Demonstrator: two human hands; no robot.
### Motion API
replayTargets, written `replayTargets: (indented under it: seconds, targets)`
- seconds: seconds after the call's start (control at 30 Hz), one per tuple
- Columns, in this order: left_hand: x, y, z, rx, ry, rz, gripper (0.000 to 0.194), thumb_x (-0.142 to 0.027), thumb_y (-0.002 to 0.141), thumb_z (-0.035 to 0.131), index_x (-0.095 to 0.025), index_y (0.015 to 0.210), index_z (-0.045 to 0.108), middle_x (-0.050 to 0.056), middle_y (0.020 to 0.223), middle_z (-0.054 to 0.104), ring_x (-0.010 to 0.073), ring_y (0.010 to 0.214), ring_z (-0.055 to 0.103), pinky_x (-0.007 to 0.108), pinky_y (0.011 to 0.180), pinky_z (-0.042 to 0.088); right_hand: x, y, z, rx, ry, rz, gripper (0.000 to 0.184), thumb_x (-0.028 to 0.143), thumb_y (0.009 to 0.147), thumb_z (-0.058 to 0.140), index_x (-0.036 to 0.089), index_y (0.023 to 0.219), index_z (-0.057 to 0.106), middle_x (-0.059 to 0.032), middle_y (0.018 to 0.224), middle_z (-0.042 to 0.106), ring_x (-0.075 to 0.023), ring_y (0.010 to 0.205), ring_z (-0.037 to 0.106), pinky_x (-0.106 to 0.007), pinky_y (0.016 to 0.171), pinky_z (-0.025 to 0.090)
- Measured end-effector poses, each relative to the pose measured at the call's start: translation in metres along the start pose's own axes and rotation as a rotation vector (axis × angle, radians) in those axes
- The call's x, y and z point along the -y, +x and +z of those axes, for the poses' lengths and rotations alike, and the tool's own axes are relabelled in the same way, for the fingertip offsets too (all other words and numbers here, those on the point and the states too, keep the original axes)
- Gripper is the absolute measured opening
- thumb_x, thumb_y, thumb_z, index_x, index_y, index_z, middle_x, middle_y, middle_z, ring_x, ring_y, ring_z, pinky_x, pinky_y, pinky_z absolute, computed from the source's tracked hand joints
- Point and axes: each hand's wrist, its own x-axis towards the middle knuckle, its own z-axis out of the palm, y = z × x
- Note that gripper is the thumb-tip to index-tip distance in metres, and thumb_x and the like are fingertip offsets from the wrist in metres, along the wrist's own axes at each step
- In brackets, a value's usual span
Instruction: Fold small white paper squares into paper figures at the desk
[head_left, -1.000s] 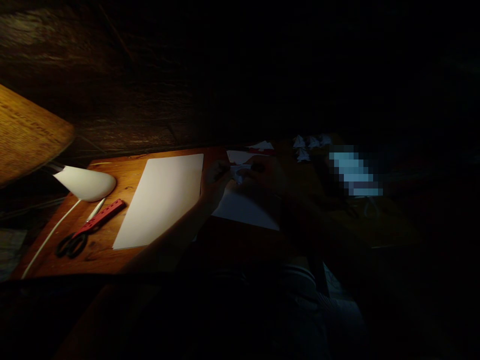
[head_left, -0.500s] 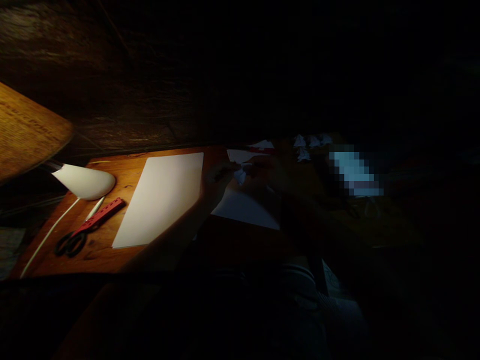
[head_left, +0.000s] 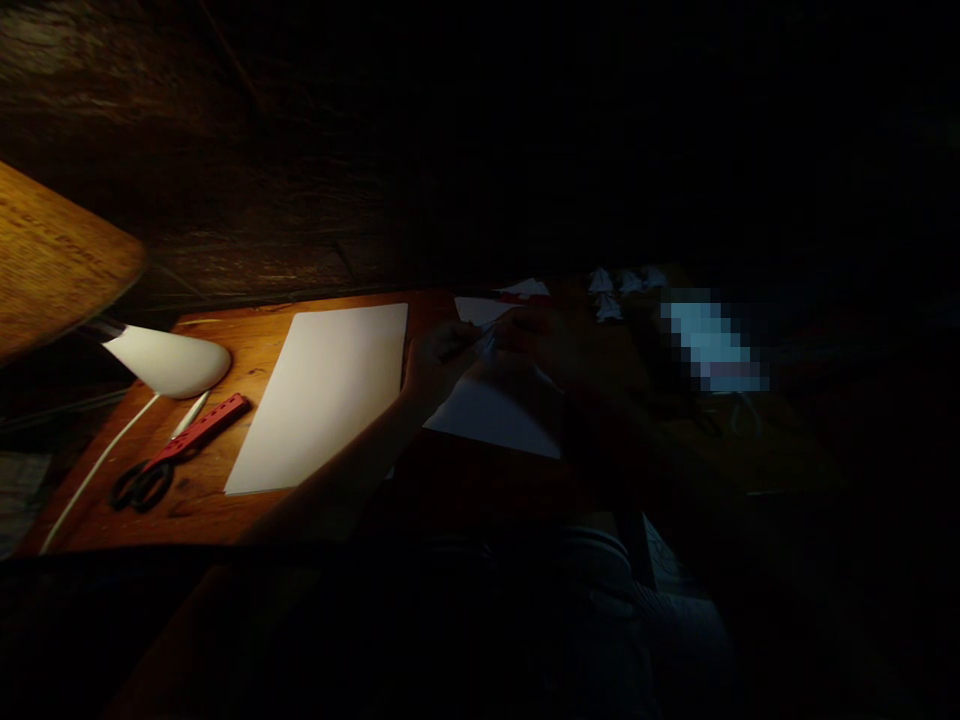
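My left hand and my right hand meet over a white sheet in deep shadow. Between their fingers is a small piece of folded white paper, gripped from both sides. The right hand covers much of it, so its exact shape is hard to make out. Beyond the right hand stand several small folded paper shapes at the back of the table. A stack of bright white paper lies just left of my left hand.
On the lit left side of the wooden table are a white lamp base with its cord, black-handled scissors in a red cover, and a white pen. A blurred-out bright rectangle lies at the right. A wall rises behind.
My right hand has shifted slightly and its fingers now cover more of the folded paper, whose hanging part showed clearly before. Everything else on the table stays put.
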Motion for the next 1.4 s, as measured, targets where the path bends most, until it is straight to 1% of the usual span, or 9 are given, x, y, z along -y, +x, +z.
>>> replayTargets:
  seconds: [0.1, 0.2, 0.4, 0.5, 0.73, 0.9, 1.13, 1.27, 1.4]
  targets:
    - [-0.002, 0.000, 0.001, -0.006, -0.007, -0.025, 0.025, -0.038, 0.074, 0.090, -0.019, 0.085, 0.077, 0.005, 0.087, 0.080, 0.0188, 0.080, 0.076, 0.029, 0.072, 0.063, 0.003, -0.002, 0.001, -0.018, -0.018, 0.019, 0.037, 0.053, 0.085, 0.077, 0.019, 0.073, 0.073, -0.0065, 0.080, 0.075, -0.0182, 0.077, 0.066, -0.031, 0.072, 0.053]
    - [-0.002, 0.000, 0.002, -0.013, -0.019, -0.026, 0.024, -0.037, 0.073, 0.090, -0.019, 0.084, 0.078, 0.006, 0.086, 0.081, 0.0193, 0.081, 0.077, 0.030, 0.075, 0.064, 0.005, -0.002, 0.001, -0.030, -0.063, 0.013, 0.041, 0.058, 0.085, 0.077, 0.019, 0.073, 0.073, -0.0067, 0.079, 0.075, -0.0179, 0.076, 0.066, -0.030, 0.070, 0.052]
    - [0.002, 0.000, 0.001, -0.019, -0.009, -0.059, 0.022, -0.031, 0.072, 0.090, -0.018, 0.086, 0.080, 0.006, 0.090, 0.081, 0.0188, 0.081, 0.078, 0.028, 0.074, 0.065, 0.006, -0.002, -0.001, -0.040, -0.172, -0.021, 0.033, 0.045, 0.089, 0.074, 0.017, 0.072, 0.075, -0.0060, 0.076, 0.074, -0.0154, 0.071, 0.063, -0.027, 0.065, 0.047]
    - [0.003, 0.001, 0.000, -0.019, -0.018, -0.061, 0.021, -0.029, 0.071, 0.089, -0.018, 0.086, 0.080, 0.006, 0.090, 0.081, 0.0180, 0.081, 0.078, 0.028, 0.074, 0.065, 0.004, -0.002, -0.001, -0.043, -0.195, -0.025, 0.031, 0.043, 0.090, 0.074, 0.017, 0.074, 0.076, -0.0062, 0.077, 0.075, -0.0152, 0.071, 0.063, -0.027, 0.064, 0.046]
    - [0.001, 0.000, 0.003, -0.017, -0.035, -0.055, 0.022, -0.033, 0.071, 0.090, -0.018, 0.084, 0.079, 0.005, 0.087, 0.081, 0.0181, 0.080, 0.077, 0.029, 0.073, 0.066, 0.003, -0.002, -0.001, -0.089, -0.233, -0.023, 0.039, 0.052, 0.090, 0.071, 0.017, 0.071, 0.073, -0.0043, 0.071, 0.071, -0.0144, 0.066, 0.060, -0.027, 0.060, 0.042]
    - [0.003, 0.000, 0.002, -0.006, -0.037, -0.045, 0.021, -0.029, 0.071, 0.089, -0.018, 0.085, 0.078, 0.005, 0.087, 0.080, 0.0169, 0.080, 0.077, 0.027, 0.073, 0.064, 0.001, -0.002, 0.000, -0.086, -0.250, -0.017, 0.048, 0.058, 0.090, 0.069, 0.017, 0.066, 0.068, -0.0033, 0.064, 0.065, -0.0128, 0.060, 0.053, -0.027, 0.055, 0.035]
    - [-0.002, -0.002, 0.003, 0.015, -0.052, -0.059, 0.020, -0.026, 0.071, 0.086, -0.019, 0.086, 0.075, 0.005, 0.092, 0.080, 0.0178, 0.086, 0.076, 0.029, 0.077, 0.063, 0.000, -0.002, 0.000, -0.076, -0.291, -0.072, 0.056, 0.068, 0.090, 0.066, 0.018, 0.064, 0.063, -0.0023, 0.062, 0.061, -0.0122, 0.058, 0.049, -0.028, 0.055, 0.032]
    - [-0.001, -0.002, 0.005, 0.024, -0.115, -0.080, 0.024, -0.033, 0.075, 0.084, -0.020, 0.091, 0.073, 0.006, 0.094, 0.078, 0.0167, 0.084, 0.074, 0.028, 0.073, 0.062, 0.004, -0.002, 0.000, -0.079, -0.291, -0.091, 0.050, 0.062, 0.091, 0.066, 0.018, 0.066, 0.066, -0.0031, 0.066, 0.064, -0.0134, 0.062, 0.053, -0.028, 0.057, 0.036]
    - [0.008, 0.002, 0.004, -0.002, -0.270, -0.169, 0.031, -0.052, 0.083, 0.075, -0.023, 0.089, 0.069, 0.007, 0.096, 0.076, 0.0187, 0.085, 0.073, 0.032, 0.069, 0.062, 0.010, -0.003, -0.001, -0.084, -0.278, -0.077, 0.041, 0.053, 0.091, 0.067, 0.018, 0.069, 0.069, -0.0036, 0.070, 0.067, -0.0147, 0.066, 0.057, -0.028, 0.061, 0.041]
